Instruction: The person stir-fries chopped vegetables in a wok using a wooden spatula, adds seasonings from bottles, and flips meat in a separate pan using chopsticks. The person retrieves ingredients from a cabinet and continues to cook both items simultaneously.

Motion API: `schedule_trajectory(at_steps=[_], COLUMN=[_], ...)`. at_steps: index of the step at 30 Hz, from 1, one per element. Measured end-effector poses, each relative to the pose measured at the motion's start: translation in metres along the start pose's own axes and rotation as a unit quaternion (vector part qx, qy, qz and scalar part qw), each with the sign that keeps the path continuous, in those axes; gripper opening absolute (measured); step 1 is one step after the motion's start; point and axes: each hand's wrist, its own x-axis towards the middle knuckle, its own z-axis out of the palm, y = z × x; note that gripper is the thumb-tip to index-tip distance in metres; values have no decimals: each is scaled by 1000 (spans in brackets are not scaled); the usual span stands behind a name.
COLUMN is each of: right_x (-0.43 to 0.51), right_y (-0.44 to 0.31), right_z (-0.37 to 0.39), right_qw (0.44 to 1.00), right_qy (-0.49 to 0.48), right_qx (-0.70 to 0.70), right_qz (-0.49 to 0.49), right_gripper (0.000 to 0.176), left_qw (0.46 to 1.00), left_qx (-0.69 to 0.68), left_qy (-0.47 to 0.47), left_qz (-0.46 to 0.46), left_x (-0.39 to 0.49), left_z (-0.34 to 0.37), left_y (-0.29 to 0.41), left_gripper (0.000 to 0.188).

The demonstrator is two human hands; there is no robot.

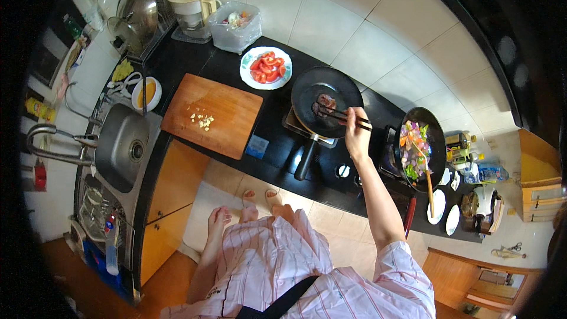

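Note:
My right hand [358,135] grips a pair of dark chopsticks [339,112] over a black frying pan [305,84]. Their tips touch browned pieces of meat [325,103] in the pan. The pan rests on the left burner, its black handle [305,159] pointing towards me. Down at my side hangs my left hand [218,218], holding nothing, with its fingers loosely curled. To the right, a wok [437,141] on the other burner contains chopped onion and peppers [414,150], and a spatula with a wooden handle [429,190] leans in it.
Cut tomatoes fill a patterned plate [246,75] behind the wooden cutting board [217,102], which bears chopped garlic [202,121]. A bowl [154,103] of yellow liquid stands beside the sink [119,150]. Bottles [460,140] and small plates [452,220] sit right of the wok.

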Motion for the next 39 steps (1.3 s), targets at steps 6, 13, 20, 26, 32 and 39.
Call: schedule_trajectory(at_steps=[6, 13, 20, 26, 32, 39], right_x=[-3, 23, 60, 58, 42, 48], right_y=[-3, 14, 39, 34, 21, 14], right_z=[-5, -2, -26, -32, 4, 14], right_qw=[975, 978, 935, 964, 998, 995], right_qy=[-71, -22, 166, 179, 67, 55], right_qx=[-173, -126, 278, 144, -14, -66], right_qz=[-118, -165, 147, 131, -18, -48], right_gripper=[3, 5, 23, 27, 27, 23], left_qw=[1000, 1000, 1000, 1000, 999, 999], left_qx=[8, 5, -2, -2, -2, -10], left_qy=[-5, -21, -23, -12, -25, -26], left_qz=[-10, 0, -7, -10, -25, -19], left_x=[5, 7, 6, 3, 4, 1], left_z=[-5, -6, -4, -5, -9, -5], left_y=[9, 0, -2, -3, -7, 1], left_gripper=[33, 34, 31, 28, 27, 24])
